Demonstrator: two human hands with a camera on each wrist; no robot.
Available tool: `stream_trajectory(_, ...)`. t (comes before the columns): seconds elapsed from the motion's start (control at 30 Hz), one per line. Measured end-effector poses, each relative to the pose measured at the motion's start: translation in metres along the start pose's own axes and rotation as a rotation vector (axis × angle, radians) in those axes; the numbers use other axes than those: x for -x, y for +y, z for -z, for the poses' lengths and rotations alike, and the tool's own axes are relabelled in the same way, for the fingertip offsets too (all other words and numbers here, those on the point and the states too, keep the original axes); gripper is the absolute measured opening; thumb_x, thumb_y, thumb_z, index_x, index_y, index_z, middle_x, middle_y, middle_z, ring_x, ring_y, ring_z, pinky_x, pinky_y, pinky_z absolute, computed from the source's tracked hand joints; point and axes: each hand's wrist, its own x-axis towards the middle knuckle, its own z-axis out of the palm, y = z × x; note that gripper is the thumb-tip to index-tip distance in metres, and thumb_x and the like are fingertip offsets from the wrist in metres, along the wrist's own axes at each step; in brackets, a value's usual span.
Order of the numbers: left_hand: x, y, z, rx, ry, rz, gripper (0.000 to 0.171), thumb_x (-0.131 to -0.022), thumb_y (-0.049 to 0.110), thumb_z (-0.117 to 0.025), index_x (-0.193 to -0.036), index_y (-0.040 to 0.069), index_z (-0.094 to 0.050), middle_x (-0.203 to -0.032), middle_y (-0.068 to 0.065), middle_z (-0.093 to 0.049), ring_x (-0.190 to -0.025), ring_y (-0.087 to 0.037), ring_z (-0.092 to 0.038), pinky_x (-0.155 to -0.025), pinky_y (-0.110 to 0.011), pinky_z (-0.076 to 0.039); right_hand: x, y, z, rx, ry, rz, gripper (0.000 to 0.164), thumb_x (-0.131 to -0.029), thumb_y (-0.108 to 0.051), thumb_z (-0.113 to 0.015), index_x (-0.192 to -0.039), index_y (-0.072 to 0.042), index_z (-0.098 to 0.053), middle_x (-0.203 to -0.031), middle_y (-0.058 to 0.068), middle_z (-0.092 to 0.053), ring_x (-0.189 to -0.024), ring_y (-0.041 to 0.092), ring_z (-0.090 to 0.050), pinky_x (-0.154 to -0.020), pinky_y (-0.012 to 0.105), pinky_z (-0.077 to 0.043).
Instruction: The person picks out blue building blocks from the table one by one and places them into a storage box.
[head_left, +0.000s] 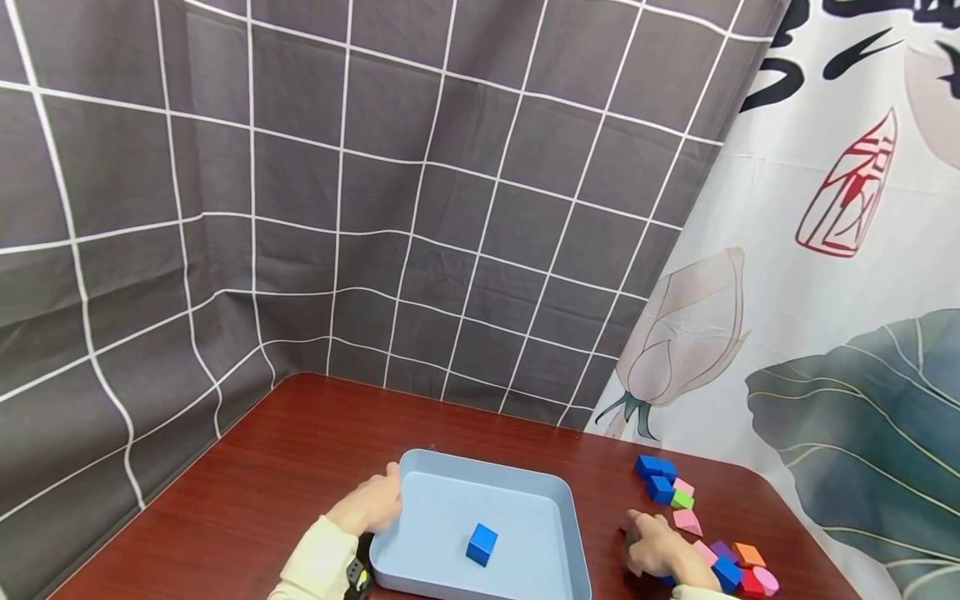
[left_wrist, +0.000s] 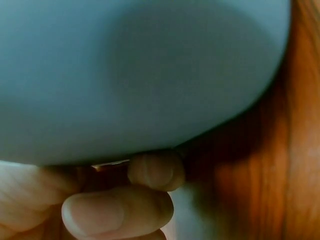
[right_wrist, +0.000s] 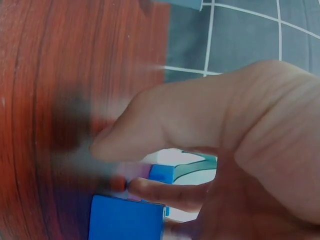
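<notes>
A light blue tray (head_left: 480, 467) lies on the table with one blue block (head_left: 482, 544) inside it. At the tray's left rim is my left hand (head_left: 372, 500); the left wrist view shows its curled fingers (left_wrist: 117, 212) against the tray's wall (left_wrist: 150, 100). To the right of the tray, my right hand (head_left: 656, 546) is low over the table beside the loose blocks. Its thumb and fingers are spread apart with nothing pinched between them. Close by its fingers lies a blue block (right_wrist: 125, 218), mostly covered by the hand in the head view.
Several blue blocks (head_left: 660, 489) lie behind the right hand with a green block (head_left: 682, 500) and pink ones (head_left: 687, 522). Orange (head_left: 748, 556), purple (head_left: 722, 550) and red (head_left: 751, 583) blocks lie farther right. Curtains (head_left: 465, 208) hang behind the table (head_left: 315, 425).
</notes>
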Motion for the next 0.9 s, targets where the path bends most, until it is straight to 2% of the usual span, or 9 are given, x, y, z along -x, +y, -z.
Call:
stream_trajectory(0.1, -0.0004, 0.0, 0.0001, 0.005, -0.005, 0.0, 0.051, -0.083, 0.005, -0.042, -0.123, -0.016, -0.017, -0.087, -0.022, -0.05, -0.071, -0.024, -0.049, -0.062, -0.038, -0.039, -0.0009, -0.0012, -0.0017, 0.032, -0.015, -0.057, 0.042, -0.053, 0.0, -0.064, -0.092, -0.005, -0.051, -0.082, 0.013, -0.044, -0.069, 0.028, -0.04, -0.055, 0.048, -0.037)
stream_trajectory(0.2, -0.0003, 0.0004, 0.0002, 0.006, -0.008, 0.001, 0.052, -0.083, 0.005, -0.042, -0.124, -0.015, -0.017, -0.091, -0.024, -0.049, -0.074, -0.024, -0.05, -0.064, -0.039, -0.039, -0.0017, -0.0019, -0.0036, 0.018, -0.032, -0.1, 0.04, -0.054, 0.0, -0.065, -0.091, -0.005, -0.049, -0.082, 0.015, -0.04, -0.067, 0.03, -0.04, -0.051, 0.046, -0.037)
stream_trajectory(0.4, -0.0011, 0.0008, -0.0007, 0.001, 0.0, 0.013, 0.052, -0.083, 0.006, -0.042, -0.124, -0.015, -0.018, -0.089, -0.023, -0.05, -0.072, -0.023, -0.049, -0.062, -0.038, -0.039, -0.0002, -0.003, -0.0057, -0.049, -0.044, -0.147, 0.036, -0.056, 0.0, -0.065, -0.087, -0.004, -0.048, -0.08, 0.018, -0.033, -0.067, 0.03, -0.039, -0.046, 0.034, -0.04)
stream_trajectory(0.57, -0.0003, 0.0004, -0.0001, -0.008, 0.002, 0.0, 0.052, -0.083, 0.006, -0.042, -0.123, -0.016, -0.018, -0.091, -0.024, -0.05, -0.074, -0.024, -0.049, -0.064, -0.039, -0.039, 0.0015, -0.0057, -0.0067, -0.035, -0.027, -0.169, 0.028, -0.056, 0.0, -0.063, -0.076, -0.005, -0.046, -0.076, 0.018, -0.03, -0.062, 0.028, -0.039, -0.043, 0.029, -0.039)
stream_trajectory(0.7, -0.0001, 0.0, -0.0001, 0.0, 0.003, -0.009, 0.052, -0.083, 0.006, -0.042, -0.123, -0.016, -0.018, -0.089, -0.023, -0.05, -0.073, -0.024, -0.049, -0.063, -0.038, -0.039, 0.0003, -0.0067, -0.0073, -0.029, -0.013, -0.183, 0.026, -0.056, 0.0, -0.063, -0.075, -0.004, -0.047, -0.075, 0.017, -0.032, -0.06, 0.027, -0.039, -0.044, 0.028, -0.038)
stream_trajectory(0.9, 0.0003, -0.0008, -0.0006, 0.003, -0.001, -0.013, 0.052, -0.083, 0.007, -0.042, -0.123, -0.016, -0.018, -0.091, -0.024, -0.05, -0.074, -0.024, -0.05, -0.065, -0.039, -0.039, 0.0, -0.0053, -0.0099, -0.038, 0.055, -0.135, 0.022, -0.056, 0.003, -0.061, -0.07, -0.004, -0.046, -0.07, 0.014, -0.036, -0.063, 0.026, -0.038, -0.046, 0.031, -0.036)
